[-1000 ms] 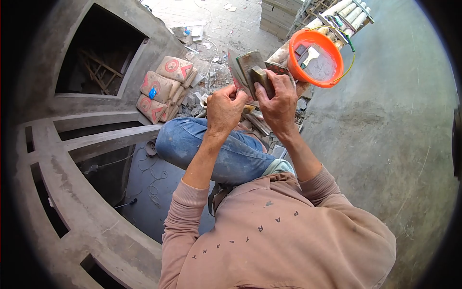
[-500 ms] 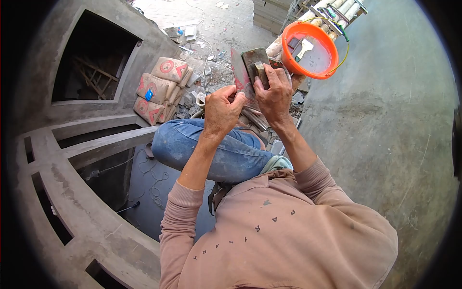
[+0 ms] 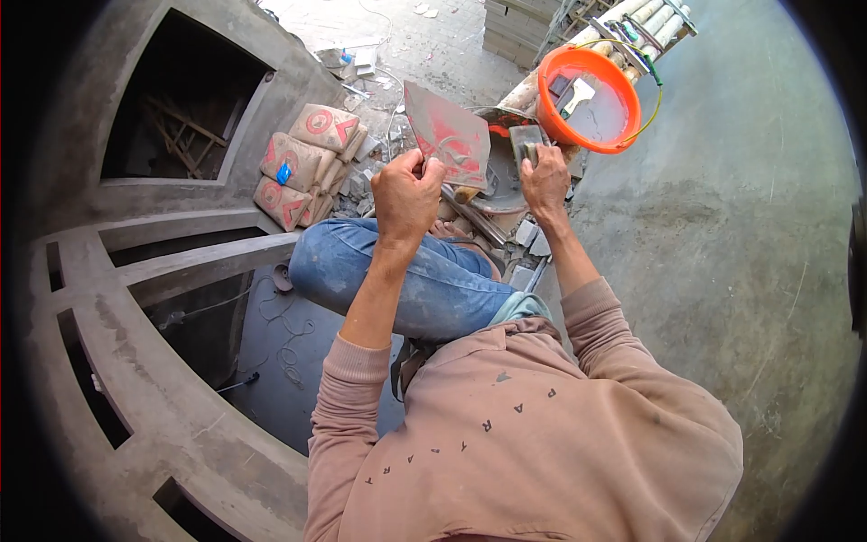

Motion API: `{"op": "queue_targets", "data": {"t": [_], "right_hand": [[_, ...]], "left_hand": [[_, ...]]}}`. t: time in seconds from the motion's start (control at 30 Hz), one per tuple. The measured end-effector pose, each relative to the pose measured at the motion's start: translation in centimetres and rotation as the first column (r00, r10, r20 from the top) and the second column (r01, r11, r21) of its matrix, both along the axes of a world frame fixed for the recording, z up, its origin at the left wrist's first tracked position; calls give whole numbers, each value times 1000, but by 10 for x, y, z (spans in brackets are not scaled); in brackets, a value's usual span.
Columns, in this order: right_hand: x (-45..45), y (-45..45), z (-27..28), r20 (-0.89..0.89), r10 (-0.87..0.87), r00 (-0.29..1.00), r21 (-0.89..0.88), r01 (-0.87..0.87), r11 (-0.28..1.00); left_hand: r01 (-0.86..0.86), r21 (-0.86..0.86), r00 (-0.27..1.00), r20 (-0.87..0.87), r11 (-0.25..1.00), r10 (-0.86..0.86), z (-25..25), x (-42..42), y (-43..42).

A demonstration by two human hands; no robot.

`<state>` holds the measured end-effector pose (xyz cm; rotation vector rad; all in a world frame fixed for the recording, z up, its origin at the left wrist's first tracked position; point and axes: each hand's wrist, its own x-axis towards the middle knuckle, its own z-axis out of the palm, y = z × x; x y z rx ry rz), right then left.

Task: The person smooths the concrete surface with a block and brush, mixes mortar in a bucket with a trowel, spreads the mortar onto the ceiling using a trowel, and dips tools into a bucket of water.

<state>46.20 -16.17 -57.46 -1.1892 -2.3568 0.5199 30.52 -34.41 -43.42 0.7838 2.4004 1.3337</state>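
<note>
My left hand [image 3: 406, 194] is closed on the near edge of a thin, flat board [image 3: 456, 135], grey with red patches, which is tilted up and shows its broad face. My right hand [image 3: 546, 181] grips the handle of a plastering float [image 3: 524, 143], to the right of the board and apart from it. Beneath the float is a dark, round pan [image 3: 506, 185], partly hidden by the board and hand. Just beyond my right hand stands an orange bucket [image 3: 569, 134] of cloudy water, with a white-handled brush [image 3: 581, 90] in it.
Stacked cement bags [image 3: 302, 158] lean at the left by a dark opening in the concrete. Rubble [image 3: 361, 167] covers the ground behind my knee. Bamboo poles [image 3: 637, 32] lie behind the bucket. A smooth plastered wall [image 3: 722, 226] rises on the right; concrete frames [image 3: 190, 397] line the left.
The float in my right hand has moved away from the board, rightward and down over the pan. My left hand has turned the board so its face now shows.
</note>
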Motion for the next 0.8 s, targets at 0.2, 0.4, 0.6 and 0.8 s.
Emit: {"op": "queue_targets", "data": {"t": [0.2, 0.4, 0.6, 0.8], "right_hand": [[-12, -32, 77, -286, 196, 938, 117, -169, 979], [-26, -61, 96, -364, 340, 867, 201, -284, 938], [-36, -29, 57, -244, 261, 934, 251, -199, 947], [-16, 66, -26, -53, -36, 998, -434, 10, 901]], "left_hand": [[-15, 32, 991, 134, 999, 11, -5, -5, 9], [-9, 16, 994, 108, 1000, 7, 5, -2, 13], [59, 87, 979, 191, 995, -74, -8, -7, 6], [18, -6, 1000, -7, 1000, -18, 11, -5, 0]]}}
